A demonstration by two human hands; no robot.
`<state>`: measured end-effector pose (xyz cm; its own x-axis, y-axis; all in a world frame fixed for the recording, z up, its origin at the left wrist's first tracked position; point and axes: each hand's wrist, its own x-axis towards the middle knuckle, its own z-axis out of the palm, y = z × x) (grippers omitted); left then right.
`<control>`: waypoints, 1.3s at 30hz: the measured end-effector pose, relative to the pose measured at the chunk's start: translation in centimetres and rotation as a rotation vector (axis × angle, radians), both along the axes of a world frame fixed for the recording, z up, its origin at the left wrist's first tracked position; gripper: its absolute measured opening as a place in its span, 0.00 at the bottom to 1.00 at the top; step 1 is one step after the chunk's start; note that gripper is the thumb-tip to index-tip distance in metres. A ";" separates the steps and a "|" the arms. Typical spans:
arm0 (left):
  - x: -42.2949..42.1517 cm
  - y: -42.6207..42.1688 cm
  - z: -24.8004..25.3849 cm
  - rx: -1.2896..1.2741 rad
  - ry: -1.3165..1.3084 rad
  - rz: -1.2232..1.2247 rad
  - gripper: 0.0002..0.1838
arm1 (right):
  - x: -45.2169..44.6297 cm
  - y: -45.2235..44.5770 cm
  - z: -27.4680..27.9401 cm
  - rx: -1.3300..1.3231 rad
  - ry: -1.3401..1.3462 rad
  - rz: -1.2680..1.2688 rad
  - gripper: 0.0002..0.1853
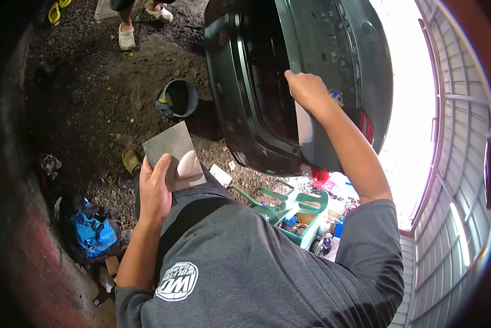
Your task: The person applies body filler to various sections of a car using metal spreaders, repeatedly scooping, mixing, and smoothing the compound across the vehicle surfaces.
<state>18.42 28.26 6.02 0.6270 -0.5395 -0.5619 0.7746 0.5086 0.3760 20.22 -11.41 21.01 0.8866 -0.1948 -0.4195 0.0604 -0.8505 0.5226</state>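
The flat board (172, 143) is located in front of the torso, above the ground. The left hand (157, 188) supports it at its lower left edge; the grip is closed on the board, with the thumb lying on the upper face. A pinkish paste-like patch (188, 165) lies on the board near its right edge.

The right hand (308, 92) is positioned at the left edge of the raised trunk lid (328, 49). Its grip is curled at that edge; whether it clasps the lid or a thin tool cannot be determined. A pale patch (304, 124) is on the lid along the same edge, just below the hand. The lid belongs to a dark car (227, 95).

A bucket (190, 98) stands on the ground (101, 90), left of the car and above the board in the view. Another person's feet, in pale clogs (126, 39), are farther up. A green plastic chair (297, 205) is located below the car, and a blue bag (95, 232) lies at the lower left.
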 end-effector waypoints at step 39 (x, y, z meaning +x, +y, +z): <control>2.1 -9.8 9.9 -0.108 -0.090 -0.320 0.15 | -18.2 16.5 7.7 0.908 -0.875 -0.559 0.18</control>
